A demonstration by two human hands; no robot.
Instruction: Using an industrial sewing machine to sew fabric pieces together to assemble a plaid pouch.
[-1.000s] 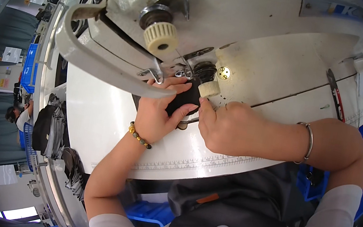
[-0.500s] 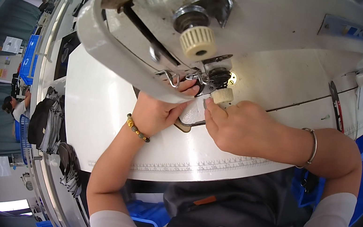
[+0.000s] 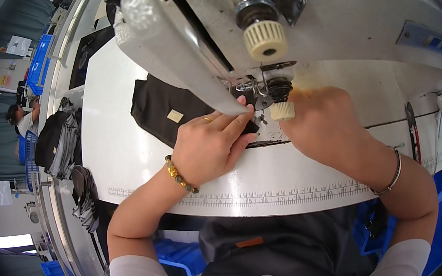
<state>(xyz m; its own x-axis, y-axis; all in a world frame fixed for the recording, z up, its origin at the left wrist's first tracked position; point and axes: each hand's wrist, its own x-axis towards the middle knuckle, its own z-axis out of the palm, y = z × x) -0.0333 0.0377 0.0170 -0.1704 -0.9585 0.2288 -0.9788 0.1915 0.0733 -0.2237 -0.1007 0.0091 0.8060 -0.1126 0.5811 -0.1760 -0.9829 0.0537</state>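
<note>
The right hand point(image 3: 322, 122) moves further behind the small cream ribbed knob point(image 3: 283, 111), its grip hidden; the left hand point(image 3: 208, 146), fingers narrow together, presses the flat black fabric panel point(image 3: 152, 105), probably light, limp, best held by edges.

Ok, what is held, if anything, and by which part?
The left hand rests on the cloth at its right end, no grip visible; the right hand is partly hidden, so its hold cannot be told.

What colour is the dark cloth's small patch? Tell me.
Pale cream; the small patch on the dark cloth shows best in the head view.
</note>
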